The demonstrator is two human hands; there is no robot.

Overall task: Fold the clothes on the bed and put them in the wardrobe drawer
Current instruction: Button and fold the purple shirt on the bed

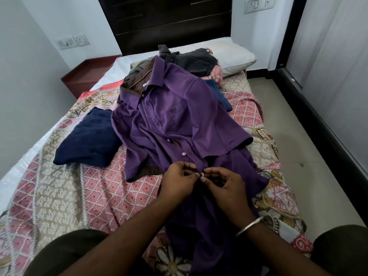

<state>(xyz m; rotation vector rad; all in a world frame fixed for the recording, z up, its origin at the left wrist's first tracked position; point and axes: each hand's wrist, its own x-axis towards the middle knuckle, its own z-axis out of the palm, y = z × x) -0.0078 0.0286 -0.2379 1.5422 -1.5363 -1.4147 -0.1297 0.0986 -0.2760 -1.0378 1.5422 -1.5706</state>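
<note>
A purple button-up shirt [179, 116] lies front-up along the middle of the bed [83, 196], collar toward the headboard. My left hand [179, 182] and my right hand [225, 188] meet at its lower placket. Both pinch the fabric around a small white button [201, 174]. Two more white buttons above it look fastened. A folded navy garment [89, 140] rests left of the shirt. A pile of dark grey and brown clothes [189, 60] lies beyond the collar, and a blue piece [221, 94] shows at the shirt's right.
A white pillow [235, 54] lies at the head of the bed, under the dark headboard [169, 20]. A reddish bedside unit [85, 74] stands at the left. Tiled floor [298, 146] runs along the bed's right side beside a dark-framed panel [328, 86].
</note>
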